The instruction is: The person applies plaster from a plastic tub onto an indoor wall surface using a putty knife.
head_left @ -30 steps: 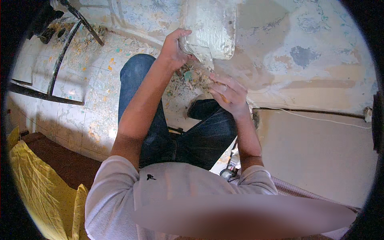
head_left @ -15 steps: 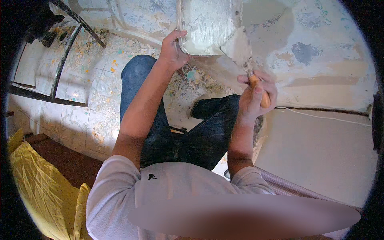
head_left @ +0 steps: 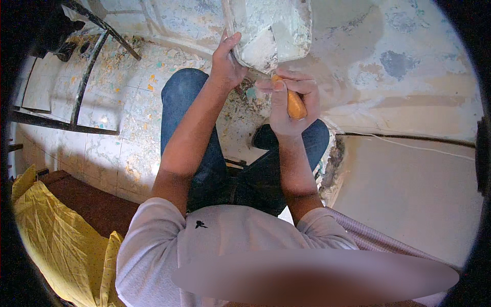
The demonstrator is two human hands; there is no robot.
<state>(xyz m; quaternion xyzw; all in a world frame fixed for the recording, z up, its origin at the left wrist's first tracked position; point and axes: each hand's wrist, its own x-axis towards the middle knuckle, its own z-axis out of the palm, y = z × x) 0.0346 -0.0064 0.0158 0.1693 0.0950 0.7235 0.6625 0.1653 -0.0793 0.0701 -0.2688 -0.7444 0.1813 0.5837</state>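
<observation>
My left hand grips the lower left edge of a pale, rounded-corner tray with whitish wet paste on it. In my right hand is a pointing trowel, held by its orange-brown wooden handle. The trowel's pointed blade lies over the tray, its tip toward the far side, with whitish paste on it. Both hands are closed and close together, in front of the knees. The tray's far end runs out of the picture.
A patched, plastered wall rises ahead and to the right. Paint flakes litter the tiled floor. At the left stand a dark metal frame and a yellow cloth. A white cable runs along the right.
My right hand has moved left with the trowel, bringing its blade from the tray's right edge to over its middle. My left hand still holds the tray, now slightly tilted.
</observation>
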